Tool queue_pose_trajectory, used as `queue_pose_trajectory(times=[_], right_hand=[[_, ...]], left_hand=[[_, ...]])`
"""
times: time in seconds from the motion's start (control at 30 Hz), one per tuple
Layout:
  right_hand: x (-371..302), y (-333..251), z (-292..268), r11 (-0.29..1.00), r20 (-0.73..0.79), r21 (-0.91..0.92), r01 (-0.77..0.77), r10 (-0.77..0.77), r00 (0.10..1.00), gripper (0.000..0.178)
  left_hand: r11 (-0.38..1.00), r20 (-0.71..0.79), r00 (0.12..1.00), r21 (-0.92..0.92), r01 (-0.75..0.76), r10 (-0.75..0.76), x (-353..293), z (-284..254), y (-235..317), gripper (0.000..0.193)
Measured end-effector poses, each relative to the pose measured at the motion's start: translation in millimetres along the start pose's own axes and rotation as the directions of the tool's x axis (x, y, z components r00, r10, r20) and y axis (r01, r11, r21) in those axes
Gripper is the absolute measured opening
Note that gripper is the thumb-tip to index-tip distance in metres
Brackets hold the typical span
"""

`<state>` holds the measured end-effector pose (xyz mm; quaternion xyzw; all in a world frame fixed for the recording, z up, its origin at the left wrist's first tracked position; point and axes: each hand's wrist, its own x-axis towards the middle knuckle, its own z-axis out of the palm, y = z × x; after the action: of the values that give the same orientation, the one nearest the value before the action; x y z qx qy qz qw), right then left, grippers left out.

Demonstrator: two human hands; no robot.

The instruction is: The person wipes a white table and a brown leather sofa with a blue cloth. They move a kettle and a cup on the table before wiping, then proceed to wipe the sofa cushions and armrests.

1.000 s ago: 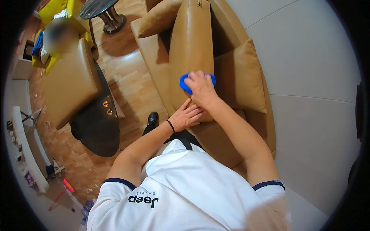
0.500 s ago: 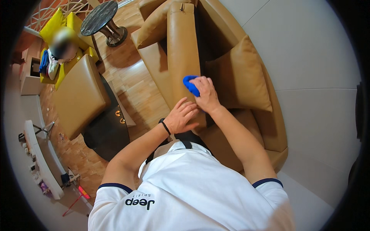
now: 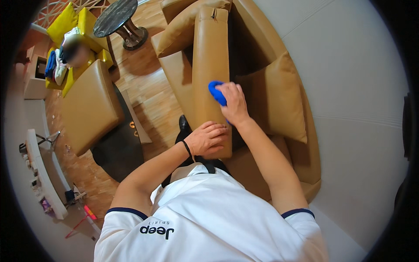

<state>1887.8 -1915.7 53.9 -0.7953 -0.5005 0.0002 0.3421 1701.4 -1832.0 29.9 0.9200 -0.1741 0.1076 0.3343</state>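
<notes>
A long tan leather seat cushion (image 3: 211, 48) stands on its narrow edge on the tan sofa, with a zipper at its far end. My right hand (image 3: 235, 102) is closed on a bunched blue cloth (image 3: 217, 92) and presses it against the top face of the cushion. Nearer to me, my left hand (image 3: 206, 139) lies on the cushion's near end, palm down with its fingers stretched out. A black band circles the left wrist.
Right of the cushion, a tan pillow (image 3: 275, 98) leans on the sofa back (image 3: 305, 153). Another pillow (image 3: 176, 30) is at the far left. A second tan cushion (image 3: 94, 107) tops a dark base. Beyond are a round marble table (image 3: 115, 17) and a yellow armchair (image 3: 94, 30) with clothes.
My left hand has settled lower on the cushion's near end, fingers closer together. The right hand and cloth stay near the same spot. My view has shifted slightly, and a black shoe now shows.
</notes>
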Motion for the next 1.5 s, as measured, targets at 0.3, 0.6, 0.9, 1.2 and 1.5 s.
queue_pose_trajectory(times=[0.3,0.6,0.9,1.2,1.5], right_hand=[[97.9,-0.1,-32.0,0.995,0.06,-0.055,0.081,-0.078,0.995,0.036],[65.4,-13.4,-17.4,0.994,0.285,-0.08,0.079,-0.053,0.957,0.036],[135.4,-23.3,24.8,0.943,0.231,-0.294,0.159,-0.091,0.969,0.032],[99.5,-61.1,21.5,0.935,0.524,-0.245,0.258,-0.097,0.846,0.032],[164.5,-23.3,44.0,0.849,0.332,-0.484,0.211,-0.044,0.942,0.028]], left_hand=[[0.99,-0.099,0.992,-0.106,-0.091,0.08,40.8,-9.5,-28.6,0.037],[0.961,-0.178,0.981,-0.251,-0.118,0.074,29.5,-1.2,-41.5,0.038],[0.973,-0.189,0.978,-0.193,-0.123,0.087,28.9,-0.3,-40.7,0.037],[0.987,-0.145,0.989,-0.151,-0.055,0.033,18.4,11.7,-36.9,0.038],[0.982,-0.163,0.985,-0.168,-0.092,0.064,12.5,3.3,-41.2,0.038]])
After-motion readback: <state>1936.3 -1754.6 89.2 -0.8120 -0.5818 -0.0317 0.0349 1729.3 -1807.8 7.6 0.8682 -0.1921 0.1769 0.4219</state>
